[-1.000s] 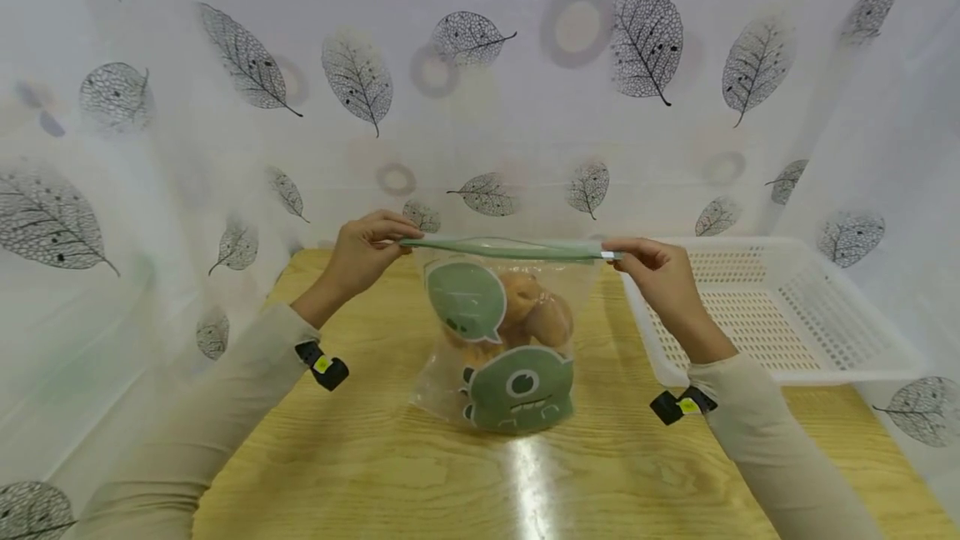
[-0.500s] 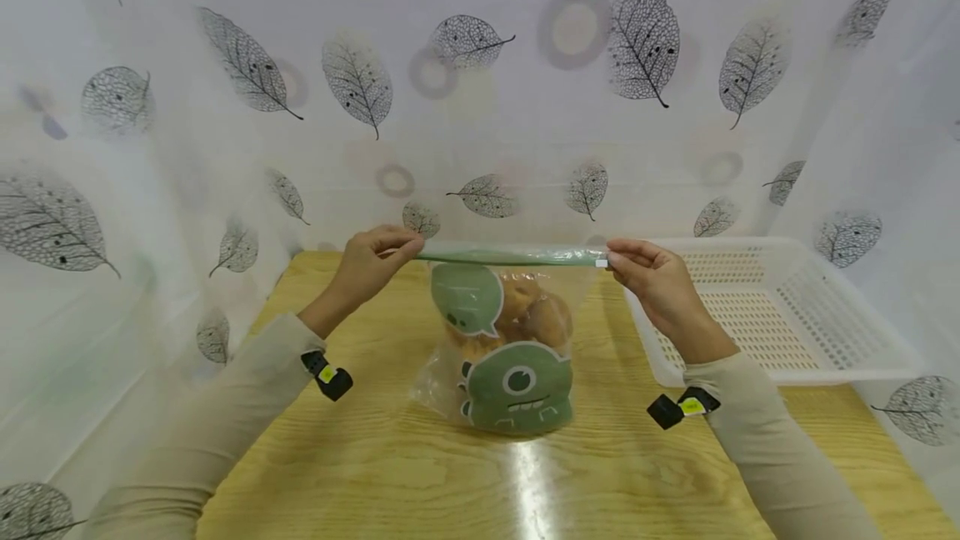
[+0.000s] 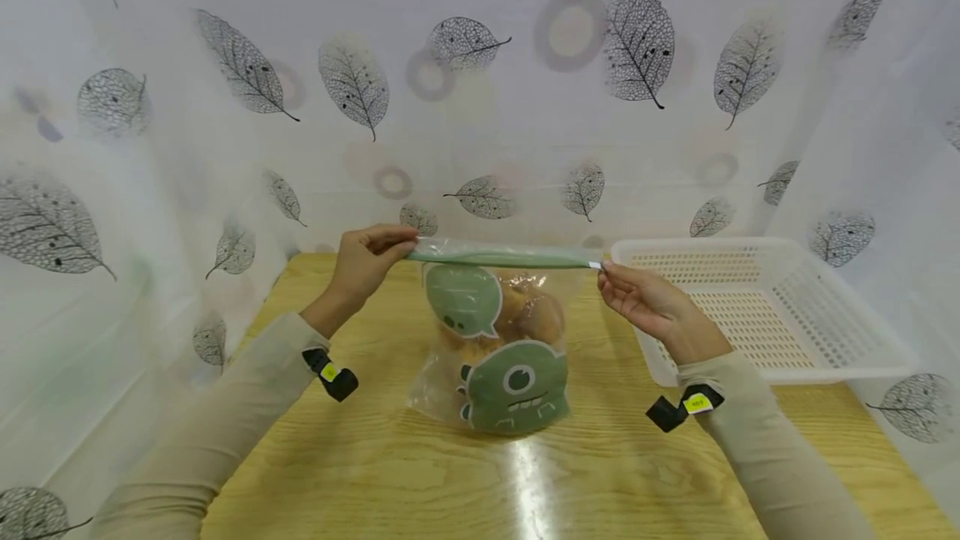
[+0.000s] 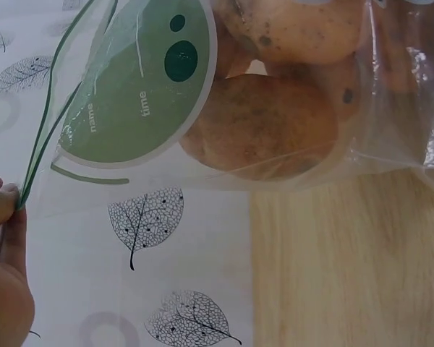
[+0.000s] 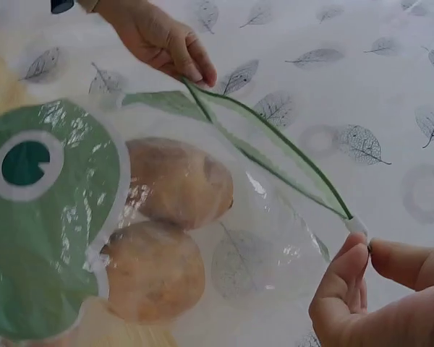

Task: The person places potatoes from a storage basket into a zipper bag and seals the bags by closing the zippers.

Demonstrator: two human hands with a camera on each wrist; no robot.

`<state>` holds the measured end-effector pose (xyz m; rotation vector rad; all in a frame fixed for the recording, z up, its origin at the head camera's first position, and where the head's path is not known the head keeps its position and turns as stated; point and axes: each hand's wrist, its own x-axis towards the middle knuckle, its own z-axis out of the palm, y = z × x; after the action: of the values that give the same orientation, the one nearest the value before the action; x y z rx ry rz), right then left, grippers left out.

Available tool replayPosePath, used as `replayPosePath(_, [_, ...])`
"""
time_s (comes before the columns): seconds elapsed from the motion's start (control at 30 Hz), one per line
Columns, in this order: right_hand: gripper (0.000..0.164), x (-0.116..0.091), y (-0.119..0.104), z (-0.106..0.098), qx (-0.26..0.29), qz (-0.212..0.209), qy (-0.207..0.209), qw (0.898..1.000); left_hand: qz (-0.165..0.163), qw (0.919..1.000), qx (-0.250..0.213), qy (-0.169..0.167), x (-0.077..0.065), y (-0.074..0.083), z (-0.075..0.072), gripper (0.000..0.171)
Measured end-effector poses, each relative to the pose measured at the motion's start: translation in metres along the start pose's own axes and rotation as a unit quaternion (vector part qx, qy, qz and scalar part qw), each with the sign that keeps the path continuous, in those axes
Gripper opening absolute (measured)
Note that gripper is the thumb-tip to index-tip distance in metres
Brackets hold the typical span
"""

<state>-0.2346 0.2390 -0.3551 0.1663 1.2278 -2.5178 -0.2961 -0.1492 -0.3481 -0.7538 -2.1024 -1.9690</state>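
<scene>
A clear zip bag (image 3: 517, 390) with green cartoon prints stands on the table, several potatoes (image 5: 155, 271) inside it. My left hand (image 3: 367, 269) pinches the left end of its green zip strip (image 3: 495, 259). At the right end, my right hand (image 3: 648, 302) pinches the corner by the white slider (image 5: 356, 225) between thumb and fingers. The strip is drawn out nearly level between both hands. In the right wrist view its two green edges stand apart in the middle, leaving a narrow gap. The left wrist view shows left fingertips (image 4: 1, 202) at the strip's end.
A white plastic basket (image 3: 840, 369) with slotted walls stands at the back right, just behind my right hand. The wooden table (image 3: 360, 473) runs under everything. A white curtain (image 3: 480, 132) with leaf prints hangs behind and along both sides.
My right hand has shifted slightly left and down and changed its finger hold beside the slider. My left hand still pinches its end, moved slightly. The bag's base has stayed in place.
</scene>
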Motion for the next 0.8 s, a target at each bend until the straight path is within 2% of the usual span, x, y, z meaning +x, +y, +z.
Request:
replayPosePath(0.1, [0.023, 0.002, 0.003, -0.001, -0.065, -0.008, -0.018, 0.998, 0.005, 1.0000, -0.002, 0.002, -0.001, 0.000, 0.000, 0.027])
replayPosePath(0.27, [0.025, 0.001, 0.004, 0.002, -0.140, -0.062, -0.015, 0.988, 0.001, 0.9999, 0.006, 0.012, -0.002, -0.001, -0.001, 0.025])
replayPosePath(0.47, [0.020, -0.002, 0.002, 0.011, -0.163, -0.116, 0.007, 0.980, -0.029, 0.9988, -0.008, 0.039, -0.003, -0.003, -0.004, 0.027])
replayPosePath(0.63, [0.017, -0.003, 0.003, 0.015, -0.165, -0.128, 0.019, 0.978, -0.055, 0.9968, -0.018, 0.055, -0.005, -0.002, -0.005, 0.030])
replayPosePath(0.8, [0.018, -0.003, 0.005, 0.018, -0.170, -0.135, 0.015, 0.976, -0.071, 0.9949, -0.021, 0.067, -0.007, -0.001, -0.006, 0.030])
